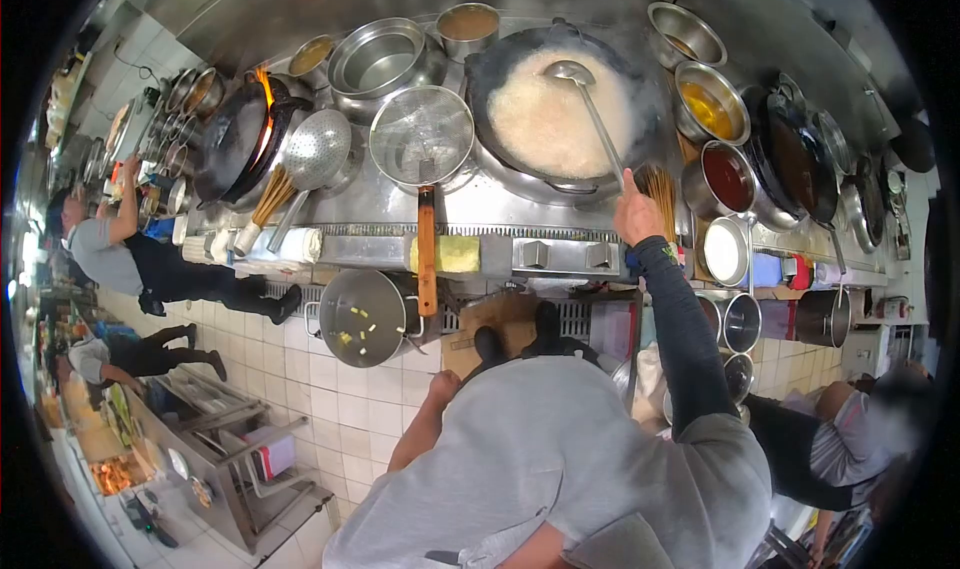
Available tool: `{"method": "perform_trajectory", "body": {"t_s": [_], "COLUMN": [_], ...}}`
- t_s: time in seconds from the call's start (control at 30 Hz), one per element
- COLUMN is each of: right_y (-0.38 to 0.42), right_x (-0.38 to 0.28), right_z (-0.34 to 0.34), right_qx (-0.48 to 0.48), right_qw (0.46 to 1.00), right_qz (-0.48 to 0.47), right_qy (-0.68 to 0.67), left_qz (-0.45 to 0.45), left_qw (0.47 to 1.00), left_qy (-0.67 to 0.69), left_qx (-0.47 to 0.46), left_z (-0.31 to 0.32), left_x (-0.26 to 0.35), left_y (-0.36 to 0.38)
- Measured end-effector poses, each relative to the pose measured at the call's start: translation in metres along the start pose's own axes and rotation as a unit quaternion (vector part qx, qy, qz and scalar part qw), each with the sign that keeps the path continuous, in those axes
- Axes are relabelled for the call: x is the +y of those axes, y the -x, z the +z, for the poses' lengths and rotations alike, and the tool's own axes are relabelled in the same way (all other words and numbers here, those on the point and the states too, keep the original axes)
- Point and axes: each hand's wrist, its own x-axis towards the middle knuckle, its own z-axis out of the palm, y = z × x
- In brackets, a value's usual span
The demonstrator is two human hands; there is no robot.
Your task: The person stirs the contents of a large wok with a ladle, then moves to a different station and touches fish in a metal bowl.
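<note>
My right hand is closed round the handle of a ladle. The ladle's bowl lies at the far side of a large black wok, in pale, foamy, bubbling liquid. My left hand hangs low by my side, curled up, with nothing visible in it. A wood-handled mesh strainer rests on the stove left of the wok. Beside my right hand stands a bamboo brush.
Left are a perforated skimmer and another wok with flames. Right are bowls of yellow oil and red sauce. A deep pot stands below the counter edge. Other people are at left and right.
</note>
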Motion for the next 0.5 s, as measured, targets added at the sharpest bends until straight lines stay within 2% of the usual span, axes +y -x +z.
{"method": "perform_trajectory", "body": {"t_s": [0.07,0.17,0.27,0.37,0.5], "right_y": [0.003,0.017,0.037,0.057,0.086], "right_x": [0.006,0.013,0.017,0.021,0.018], "right_z": [0.003,0.004,-0.001,-0.002,-0.013], "right_qx": [0.014,0.037,0.044,0.056,0.049], "right_qw": [1.000,0.999,0.999,0.998,0.999], "right_qz": [-0.002,-0.017,-0.019,-0.021,-0.006], "right_qy": [-0.001,-0.008,-0.008,-0.012,-0.010], "left_qz": [-0.022,0.068,0.094,-0.013,0.018], "left_qw": [1.000,0.997,0.994,1.000,1.000], "left_qy": [0.008,-0.032,-0.059,-0.004,-0.018], "left_qx": [-0.007,-0.001,-0.008,0.001,-0.008], "left_z": [-0.009,-0.002,0.003,-0.015,-0.013], "left_x": [0.014,-0.008,-0.020,0.014,0.001], "left_y": [0.007,-0.004,-0.012,0.007,-0.002]}}
